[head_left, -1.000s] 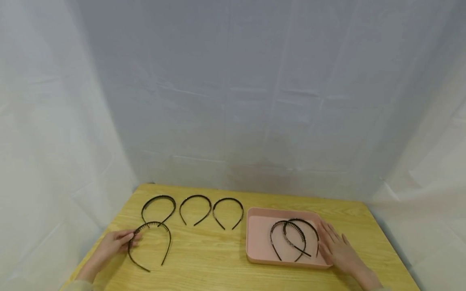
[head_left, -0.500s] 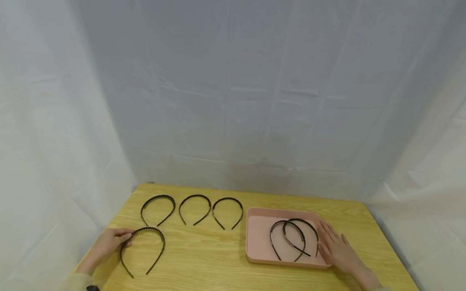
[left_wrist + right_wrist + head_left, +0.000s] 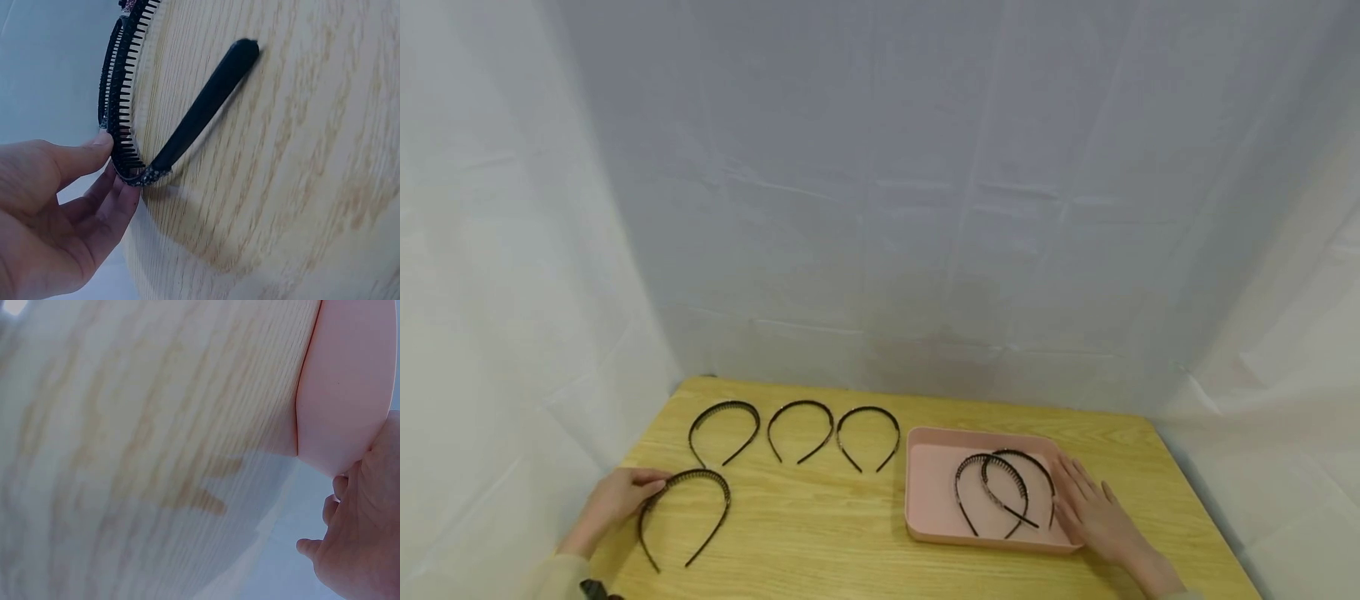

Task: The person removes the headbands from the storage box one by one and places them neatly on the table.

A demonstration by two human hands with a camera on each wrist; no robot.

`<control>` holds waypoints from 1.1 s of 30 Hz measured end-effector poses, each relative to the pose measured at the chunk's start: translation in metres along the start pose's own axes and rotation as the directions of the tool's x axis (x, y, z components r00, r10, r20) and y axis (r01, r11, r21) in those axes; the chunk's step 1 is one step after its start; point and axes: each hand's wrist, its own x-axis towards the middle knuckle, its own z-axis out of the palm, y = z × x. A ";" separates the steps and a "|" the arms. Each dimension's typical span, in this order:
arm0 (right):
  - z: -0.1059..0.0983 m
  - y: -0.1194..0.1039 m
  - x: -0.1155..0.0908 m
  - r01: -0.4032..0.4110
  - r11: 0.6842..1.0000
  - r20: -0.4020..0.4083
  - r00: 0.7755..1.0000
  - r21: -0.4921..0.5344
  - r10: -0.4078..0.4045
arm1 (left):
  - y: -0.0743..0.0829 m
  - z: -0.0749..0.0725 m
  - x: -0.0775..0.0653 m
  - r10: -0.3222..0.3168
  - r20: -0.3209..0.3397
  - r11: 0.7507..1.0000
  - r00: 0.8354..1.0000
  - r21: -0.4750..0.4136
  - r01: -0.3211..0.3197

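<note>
In the head view my left hand point(image 3: 615, 502) is at the table's near left, pinching the left side of a black toothed headband point(image 3: 727, 500). The left wrist view shows the thumb and fingers of the left hand point(image 3: 69, 212) on that headband point(image 3: 203, 103), close to a sparkly band on its arm. My right hand point(image 3: 1099, 518) lies with straight fingers against the right wall of a pink tray point(image 3: 928, 492). Inside the tray, two black headbands overlap, one to the left point(image 3: 958, 492) and one to the right point(image 3: 1049, 479). From the right wrist, the hand point(image 3: 362, 537) touches the tray's outer wall point(image 3: 344, 381).
Along the back left of the wooden table point(image 3: 835, 533), a toothed headband point(image 3: 758, 423), a middle headband point(image 3: 805, 402) and a right-hand headband point(image 3: 871, 408) lie in a row. White sheeting point(image 3: 880, 250) hangs behind the table and on both sides.
My left hand has moved left and slightly nearer with the headband, away from the toothed one at the back. The headband has turned a little. My right hand and the tray hold their place.
</note>
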 end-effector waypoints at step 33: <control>0.004 0.004 0.001 0.001 1.000 0.019 1.000 0.000 -0.001 | 0.016 0.000 -0.008 -0.022 -0.239 0.999 0.971 -0.049 0.011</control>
